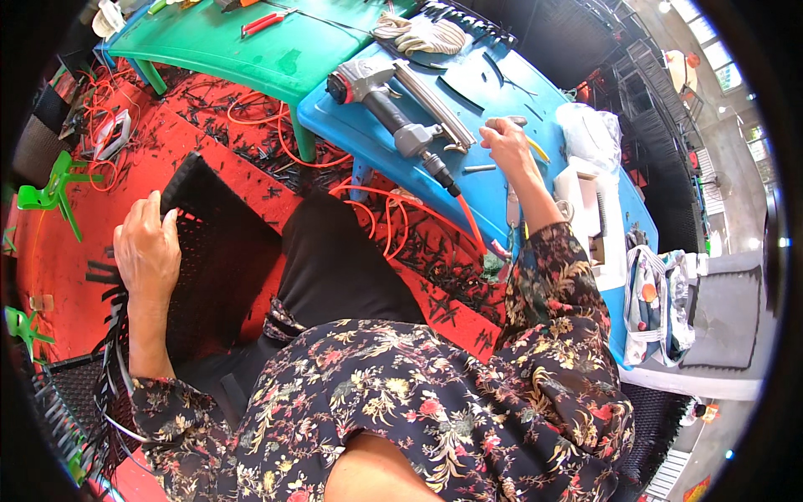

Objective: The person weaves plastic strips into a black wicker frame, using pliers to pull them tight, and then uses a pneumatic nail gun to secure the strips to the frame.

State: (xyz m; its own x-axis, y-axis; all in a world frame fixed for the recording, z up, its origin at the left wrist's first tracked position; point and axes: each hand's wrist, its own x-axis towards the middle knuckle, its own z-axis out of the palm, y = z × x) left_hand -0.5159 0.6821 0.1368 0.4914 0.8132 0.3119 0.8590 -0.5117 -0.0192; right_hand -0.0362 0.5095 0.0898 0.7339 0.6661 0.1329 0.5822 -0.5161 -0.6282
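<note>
Indoors, as I follow from afar through the head camera, the left hand (149, 251) is at the edge of a black woven panel (213, 251), which slants up between the left forearm (150, 335) and a black-trousered leg (343, 259). Thumb and fingers curve along that edge, but I cannot tell whether this grip is pinching it. The right hand (508, 149) is over a blue worktop (464, 188), its fingers bent and drawn near one another, beside a curved yellow handle (538, 151); I cannot tell whether that grip has anything between its fingertips. To its left lies a grey-and-black nail gun (389, 113), an orange-red hose (473, 222) running from its end. I also see pale gloves (431, 36), curved black strips (460, 94), a clear plastic bag (590, 134) and a white box (613, 243) on this side. A green worktop (217, 50) adjoins the blue one and carries red-handled pliers (266, 23). Below, black scraps (427, 243) litter a red floor (84, 276), and a floral shirt (393, 376) fills my foreground
</note>
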